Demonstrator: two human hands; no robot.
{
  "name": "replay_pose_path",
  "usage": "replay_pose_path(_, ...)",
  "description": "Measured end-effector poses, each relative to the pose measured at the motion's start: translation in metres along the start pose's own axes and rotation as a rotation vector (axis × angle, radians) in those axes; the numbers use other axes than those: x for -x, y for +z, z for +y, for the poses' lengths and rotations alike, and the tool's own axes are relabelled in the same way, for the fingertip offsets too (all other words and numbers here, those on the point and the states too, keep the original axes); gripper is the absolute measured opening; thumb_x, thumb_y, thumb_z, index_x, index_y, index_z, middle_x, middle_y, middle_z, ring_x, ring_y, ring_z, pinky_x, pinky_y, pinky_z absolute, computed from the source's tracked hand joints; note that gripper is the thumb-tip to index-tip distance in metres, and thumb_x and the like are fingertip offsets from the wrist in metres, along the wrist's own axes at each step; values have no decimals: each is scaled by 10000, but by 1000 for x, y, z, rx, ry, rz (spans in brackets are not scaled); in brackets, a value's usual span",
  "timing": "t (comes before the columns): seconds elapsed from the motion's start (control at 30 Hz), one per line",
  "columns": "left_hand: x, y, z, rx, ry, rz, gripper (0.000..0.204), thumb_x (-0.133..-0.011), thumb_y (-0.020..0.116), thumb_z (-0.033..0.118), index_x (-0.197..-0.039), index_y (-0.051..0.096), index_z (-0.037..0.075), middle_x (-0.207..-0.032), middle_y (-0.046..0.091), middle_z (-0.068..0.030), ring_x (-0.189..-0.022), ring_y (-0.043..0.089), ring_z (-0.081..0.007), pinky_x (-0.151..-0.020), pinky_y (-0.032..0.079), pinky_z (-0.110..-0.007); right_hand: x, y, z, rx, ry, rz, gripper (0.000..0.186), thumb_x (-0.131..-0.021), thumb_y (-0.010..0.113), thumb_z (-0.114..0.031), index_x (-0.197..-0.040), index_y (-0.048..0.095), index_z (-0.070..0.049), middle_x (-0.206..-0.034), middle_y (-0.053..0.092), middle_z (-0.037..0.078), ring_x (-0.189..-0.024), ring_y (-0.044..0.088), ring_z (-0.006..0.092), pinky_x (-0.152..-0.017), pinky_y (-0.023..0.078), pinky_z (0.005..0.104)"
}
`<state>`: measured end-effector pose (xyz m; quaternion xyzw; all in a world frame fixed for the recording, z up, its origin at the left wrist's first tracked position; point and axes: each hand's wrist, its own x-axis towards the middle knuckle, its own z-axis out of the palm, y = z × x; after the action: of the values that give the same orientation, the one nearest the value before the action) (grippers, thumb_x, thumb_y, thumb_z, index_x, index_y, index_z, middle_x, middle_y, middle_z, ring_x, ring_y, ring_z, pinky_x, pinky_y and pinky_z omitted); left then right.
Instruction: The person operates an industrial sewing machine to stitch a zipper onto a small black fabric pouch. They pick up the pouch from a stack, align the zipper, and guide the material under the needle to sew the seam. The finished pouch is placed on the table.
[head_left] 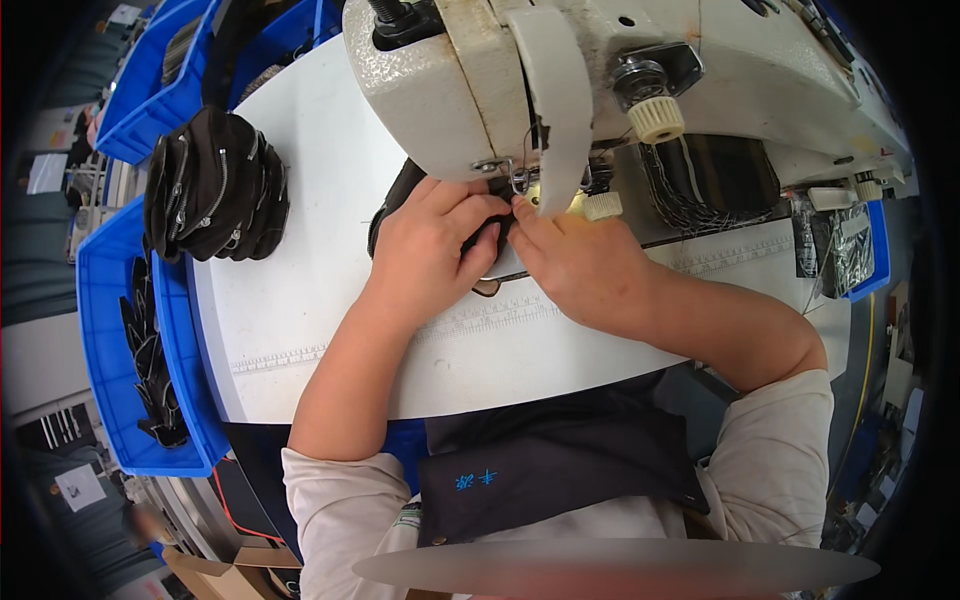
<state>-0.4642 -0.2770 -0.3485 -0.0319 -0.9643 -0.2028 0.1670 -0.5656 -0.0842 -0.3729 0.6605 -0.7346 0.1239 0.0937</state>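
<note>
Under the head of a white sewing machine [430, 90] lies a dark fabric piece [388, 205], mostly covered by my hands and the machine. My left hand [415, 250] is closed on it, fingers bent over the cloth and thumb tucked underneath them. From the right, my right hand [585, 265] pinches the same piece close to the presser foot [522, 180], its fingertips nearly meeting those of my left. A small lit spot glows beside the needle area. The exact seam under my fingertips is hidden.
A stack of dark zippered pieces [215, 185] stands at the table's left. Striped dark fabric pieces [715, 180] are piled under the machine arm. Blue bins [95, 330] line the left edge. A printed ruler strip [500, 318] crosses the white table [300, 300]. Plastic-wrapped packets [850, 245] sit far right.
</note>
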Motion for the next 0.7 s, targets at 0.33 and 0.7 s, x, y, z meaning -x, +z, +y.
replay_pose_path(0.33, -3, 13, 11, -201, -34, 70, 309, -833, 698, 84, -1121, 779, 163, -1078, 737, 6, -943, 690, -260, -723, 567, -379, -1, -1, 2, 67, -47, 46, 216, -906, 652, -139, -997, 712, 47, -1003, 674, 167, -640, 669, 196, -558, 547, 349)
replay_pose_path(0.7, 0, 16, 20, -204, -76, 72, 277, -841, 701, 86, -1097, 789, 146, -1090, 731, 10, -902, 700, -253, -668, 570, -377, 1, -7, 6, -35, 2, -65, 271, -865, 666, -101, -1086, 688, 55, -883, 663, 105, -697, 711, 225, -577, 566, 365)
